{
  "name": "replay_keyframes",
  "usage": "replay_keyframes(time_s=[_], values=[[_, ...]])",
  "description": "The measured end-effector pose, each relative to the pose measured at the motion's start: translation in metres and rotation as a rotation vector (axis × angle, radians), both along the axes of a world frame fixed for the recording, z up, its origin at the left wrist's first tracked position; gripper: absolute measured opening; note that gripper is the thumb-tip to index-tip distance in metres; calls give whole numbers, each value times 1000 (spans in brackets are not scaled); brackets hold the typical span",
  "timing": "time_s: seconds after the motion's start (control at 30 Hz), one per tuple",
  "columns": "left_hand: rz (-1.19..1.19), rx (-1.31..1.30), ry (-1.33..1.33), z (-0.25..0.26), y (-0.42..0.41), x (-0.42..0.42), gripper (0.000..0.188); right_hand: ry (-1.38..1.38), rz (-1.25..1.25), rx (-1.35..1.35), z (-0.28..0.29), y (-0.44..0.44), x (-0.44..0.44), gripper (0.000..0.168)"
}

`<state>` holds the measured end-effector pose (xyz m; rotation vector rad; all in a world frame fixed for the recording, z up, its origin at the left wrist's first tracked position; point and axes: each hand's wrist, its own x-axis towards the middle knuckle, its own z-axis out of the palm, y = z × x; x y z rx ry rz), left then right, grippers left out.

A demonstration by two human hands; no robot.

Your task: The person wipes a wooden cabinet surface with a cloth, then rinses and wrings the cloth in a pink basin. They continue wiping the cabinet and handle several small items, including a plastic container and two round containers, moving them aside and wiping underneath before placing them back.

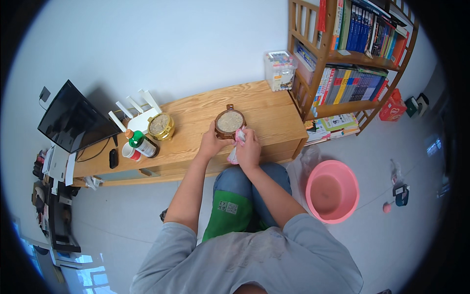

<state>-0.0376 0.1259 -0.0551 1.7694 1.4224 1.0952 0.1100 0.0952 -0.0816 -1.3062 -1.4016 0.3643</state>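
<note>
A round brown pot (230,122), filled with pale ash-like grains, stands near the front edge of the wooden cabinet (191,110). My left hand (213,142) grips its left side and front. In my right hand (249,150) is a pink and white cloth (240,136), pressed against the pot's front right side, with one end hanging down. Further left is a gold-coloured pot (161,126) with similar grains. Beside it are a green bottle (142,143) with an orange cap, a red and white paper cup (131,151) and a small black case (113,158).
A white router (143,119) and a monitor (79,117) occupy the cabinet's left part. A clear box of markers (280,70) stands at its right end, beside a wooden bookshelf (319,73). On the floor at right is a pink basin (349,191) holding cloudy water.
</note>
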Motion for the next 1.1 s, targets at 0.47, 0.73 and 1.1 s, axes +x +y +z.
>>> replay_keyframes(time_s=[0.47,0.73,1.1], values=[[189,86,152,-8,-2,13,76,-187,120,139,5,-9,14,26],[228,114,139,-7,-13,26,96,308,176,-188,10,3,42,26],[155,262,119,-28,2,9,95,90,133,151,26,-7,11,19]])
